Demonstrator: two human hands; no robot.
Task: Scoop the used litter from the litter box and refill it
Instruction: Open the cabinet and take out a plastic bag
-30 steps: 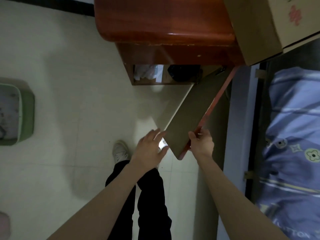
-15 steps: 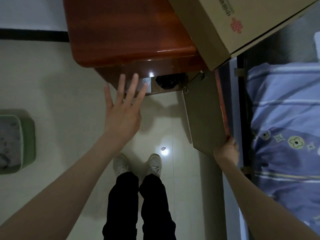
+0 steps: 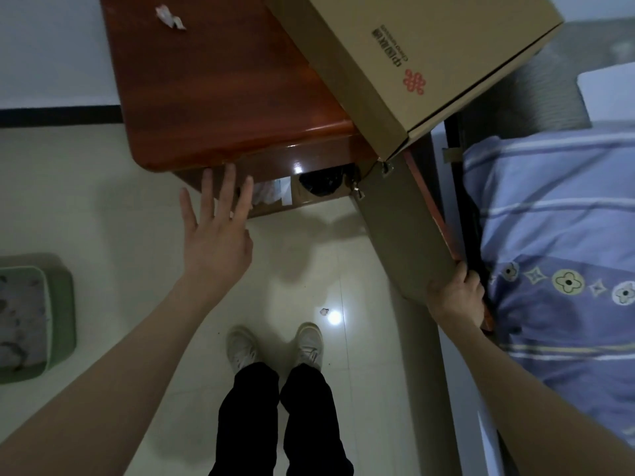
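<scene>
1. The left hand (image 3: 214, 242) is stretched forward with its fingers straight and spread; nothing is held in it, and its fingertips are seen at the front edge of the red-brown cabinet (image 3: 220, 91).
2. The lower corner of the open cabinet door (image 3: 402, 228) is gripped by the right hand (image 3: 455, 297), the fingers being curled round its edge.
3. The green litter box (image 3: 58, 317) is seen on the pale tiled floor (image 3: 103, 207) at the far left, well apart from both hands; grey litter is held in it.
4. A cardboard box (image 3: 412, 53) is set on the cabinet top.
5. A dark object and something white are glimpsed inside the opened compartment, too dim to be identified.
6. A blue patterned bedcover (image 3: 549, 218) is seen at the right.
</scene>
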